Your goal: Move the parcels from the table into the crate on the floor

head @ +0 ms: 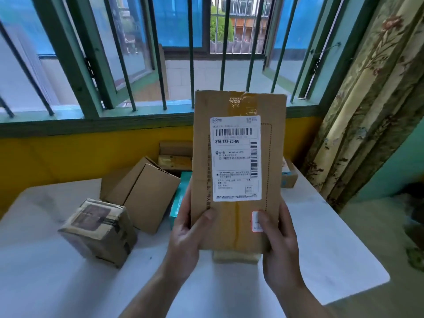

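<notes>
Two-hand hold on the flat parcel (273,157), lifted clear of the bench (68,283), label facing the camera. The left hand (188,235) had its thumb on the front and its fingers (186,203) wrapped round the left edge. The right hand (280,244) pinched the lower right corner, thumb by the red-edged sticker (257,222), its fingers hidden behind. Gripping low at both corners probably kept the thin card from flexing and the label readable. The taped box (98,230), brown carton (144,191), teal box (181,196) and pale packet (236,258) sat on the bench. The crate was out of view.
</notes>
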